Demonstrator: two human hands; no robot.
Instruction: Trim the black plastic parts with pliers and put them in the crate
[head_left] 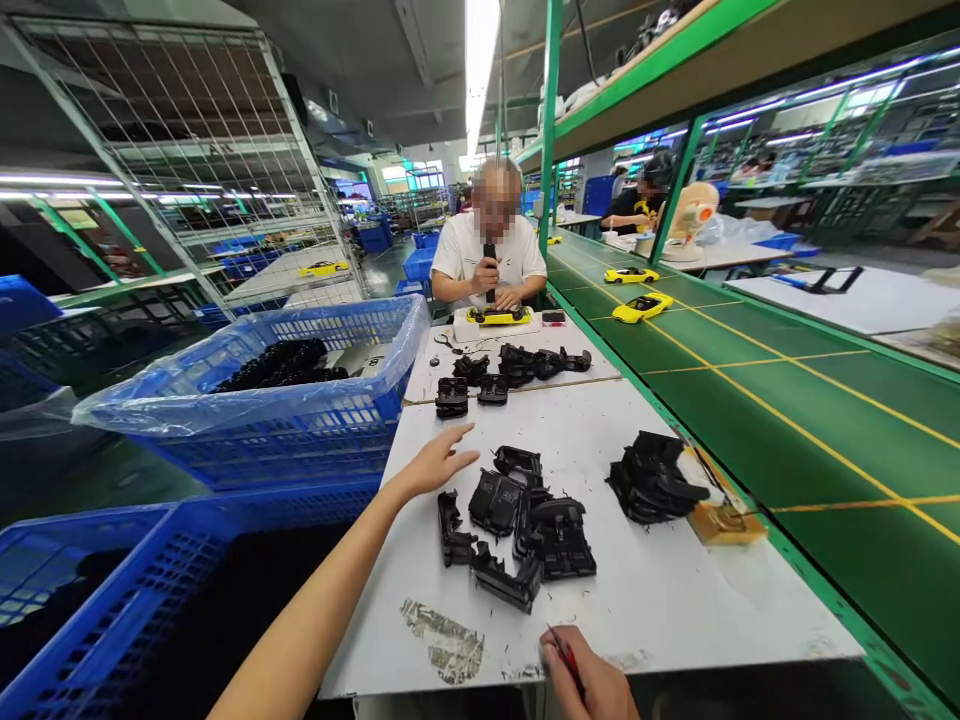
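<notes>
My left hand (439, 462) is over the white table (420, 430) with its fingers apart and nothing in it. Just to its right lies a loose pile of black plastic parts (496, 500). Near the table's front edge my right hand (589, 680) is closed around a small red tool (568, 655) with a thin dark tip; the tool's exact kind is hard to make out. A stack of black parts (652, 478) stands at the right side of the table. Two small black pieces (451, 397) sit beyond my left hand.
Blue crates (375, 425) with black parts stand left. A person (491, 240) across the table holds a dark upright tool over a yellow toy car (499, 315). On the right, a green conveyor (750, 380) carries yellow cars (642, 306). A yellowish block (727, 525) lies beside the stack.
</notes>
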